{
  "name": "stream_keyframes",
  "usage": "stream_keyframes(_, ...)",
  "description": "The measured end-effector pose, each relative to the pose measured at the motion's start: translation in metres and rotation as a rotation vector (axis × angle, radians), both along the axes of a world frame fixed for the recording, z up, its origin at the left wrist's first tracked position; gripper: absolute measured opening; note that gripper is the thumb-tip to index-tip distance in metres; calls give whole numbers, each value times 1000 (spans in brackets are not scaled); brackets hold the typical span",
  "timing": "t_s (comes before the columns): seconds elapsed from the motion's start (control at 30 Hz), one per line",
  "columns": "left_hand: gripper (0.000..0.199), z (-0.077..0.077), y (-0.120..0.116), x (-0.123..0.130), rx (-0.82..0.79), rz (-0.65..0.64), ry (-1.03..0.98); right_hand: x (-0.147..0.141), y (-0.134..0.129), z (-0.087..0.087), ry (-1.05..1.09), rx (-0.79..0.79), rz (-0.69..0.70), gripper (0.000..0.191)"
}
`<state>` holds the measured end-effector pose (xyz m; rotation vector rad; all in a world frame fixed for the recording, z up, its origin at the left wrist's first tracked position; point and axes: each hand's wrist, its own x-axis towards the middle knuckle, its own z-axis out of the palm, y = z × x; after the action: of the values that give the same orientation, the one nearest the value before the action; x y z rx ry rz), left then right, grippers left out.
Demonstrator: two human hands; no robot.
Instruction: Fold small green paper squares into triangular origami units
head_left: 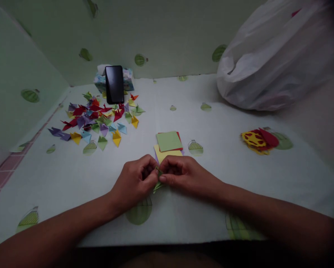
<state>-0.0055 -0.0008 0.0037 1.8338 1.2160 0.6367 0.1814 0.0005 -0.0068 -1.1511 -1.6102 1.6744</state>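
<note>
Between my two hands is a small folded green origami paper [158,185], mostly covered by the fingers. My left hand [136,180] pinches it from the left, thumb and fingertips closed on it. From the other side my right hand [183,175] grips it too, with the thumb lying along its edge. Just beyond the hands lie square paper sheets, a green sheet [169,141] over a red one and a yellow sheet [164,155] with purple edges showing beneath.
Many folded paper cranes [100,119] in mixed colours lie at the left. Behind them a phone [114,85] leans on a tissue box [128,79]. A white plastic bag [267,59] bulges at the back right, with red and yellow cut-outs [258,139] in front of it.
</note>
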Motion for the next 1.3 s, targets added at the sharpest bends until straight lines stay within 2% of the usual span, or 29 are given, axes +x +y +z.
stream_keyframes(0.23, 7, -2, 0, -1, -54, -12, -54, 1, 1, 0, -24, 26, 7, 16)
stream_keyframes(0.43, 7, -2, 1, -2, -15, -1, -63, 3, 2, 3, 32, -62, -14, 30)
stream_keyframes(0.53, 6, -2, 1, -2, 30, 17, -52, 2, 2, 3, 56, -102, -14, 24)
stream_keyframes(0.63, 6, -2, 1, -2, 10, 16, -73, 2, 2, 3, 86, -144, -10, 19)
stream_keyframes(0.77, 7, -3, 0, -2, -23, 22, -89, 0, 2, 4, 102, -186, -22, 22)
stream_keyframes(1.07, 12, 1, -1, -1, -2, -2, -93, 1, 4, -1, 82, -107, -5, 9)
stream_keyframes(1.3, 7, -2, -1, -1, 55, 8, -73, 0, 2, 2, 128, -94, -2, 12)
